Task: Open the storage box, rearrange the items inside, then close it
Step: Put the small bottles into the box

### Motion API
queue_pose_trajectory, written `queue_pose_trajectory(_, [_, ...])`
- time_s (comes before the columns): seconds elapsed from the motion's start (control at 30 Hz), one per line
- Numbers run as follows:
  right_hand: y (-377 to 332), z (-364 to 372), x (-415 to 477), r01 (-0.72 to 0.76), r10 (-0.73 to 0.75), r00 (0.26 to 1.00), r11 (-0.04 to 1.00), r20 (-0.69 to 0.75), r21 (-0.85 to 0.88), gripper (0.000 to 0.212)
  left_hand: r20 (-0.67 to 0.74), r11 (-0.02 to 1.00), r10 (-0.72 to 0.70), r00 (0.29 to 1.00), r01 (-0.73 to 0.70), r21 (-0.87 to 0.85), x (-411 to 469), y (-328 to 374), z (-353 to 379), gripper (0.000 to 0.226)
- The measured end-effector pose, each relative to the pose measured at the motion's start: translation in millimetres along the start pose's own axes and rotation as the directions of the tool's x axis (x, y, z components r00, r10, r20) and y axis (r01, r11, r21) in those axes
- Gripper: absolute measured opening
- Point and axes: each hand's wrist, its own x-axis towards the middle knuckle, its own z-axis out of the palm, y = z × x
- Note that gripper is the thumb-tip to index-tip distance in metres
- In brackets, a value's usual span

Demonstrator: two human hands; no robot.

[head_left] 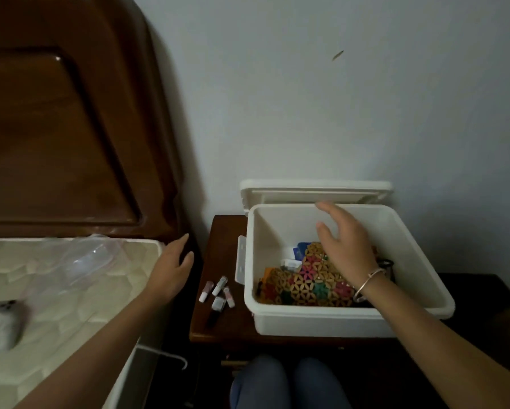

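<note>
Pale wall [336,98] fills the back. Dark wooden headboard [56,128] at left, standing against it. Below it a cream quilted mattress [71,305], lower left. Dark wood nightstand [215,323] just beside the mattress, under the wall.

White storage box [312,323] sits on the nightstand, right of centre, and it is open. Its lid [315,187] is tipped back behind the box against the wall. A white latch [241,261] hangs on the box's left side.

Person's knees in blue trousers [277,385] at bottom centre, in front of the nightstand.

Right hand [345,246] is inside the box opening, above the contents. Fingers are spread and relaxed, grasping nothing. Cannot tell whether the palm touches the items below.

Left hand [174,264] hovers at the mattress corner, between mattress and nightstand. Fingers are loose and released, holding nothing.

In the box bottom lies a multicoloured woven lattice piece [306,287], partly under the right hand. A blue item [302,247] and a small white item [290,264] are just behind it.

Clear plastic wrapper [85,261] lies on the mattress near the headboard. A grey blurred object [6,317] lies on the mattress at far left.

Cluster of small capped bottles [218,292] lies on the nightstand, just left of the box.

Thin metal bracelet [368,280] is on the right wrist.
</note>
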Motion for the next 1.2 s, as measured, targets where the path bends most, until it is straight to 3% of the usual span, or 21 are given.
queue_pose_trajectory(0.2, [-35,69,-66,0.219,-0.21,0.967,0.974,0.142,-0.057,0.035,-0.016,0.994,0.056,0.998,-0.054,0.095,-39,-37,3,0.051])
queue_pose_trajectory(0.4, [-51,158,-116,0.455,-0.41,0.849,0.888,0.333,-0.067,0.034,0.018,0.967,0.053,0.998,-0.056,0.25,-61,-88,23,0.052])
queue_pose_trajectory(0.63, [-15,239,-134,0.414,-0.233,0.778,0.888,0.584,-0.198,0.04,0.125,0.948,-0.004,0.992,-0.036,0.316,-68,-130,55,0.057])
queue_pose_trajectory(0.9, [20,271,-123,0.382,-0.051,0.753,0.846,0.657,-0.372,0.053,0.111,0.969,0.038,0.993,-0.064,0.239,-28,-117,82,0.049])
queue_pose_trajectory(1.03, [26,272,-123,0.412,-0.06,0.736,0.83,0.675,-0.376,0.058,0.076,0.982,-0.016,0.997,0.001,0.191,-5,-105,97,0.038])
queue_pose_trajectory(1.2, [26,270,-120,0.532,-0.203,0.739,0.761,0.643,-0.371,0.04,0.083,0.97,-0.118,0.99,0.097,0.221,7,-103,114,0.022])
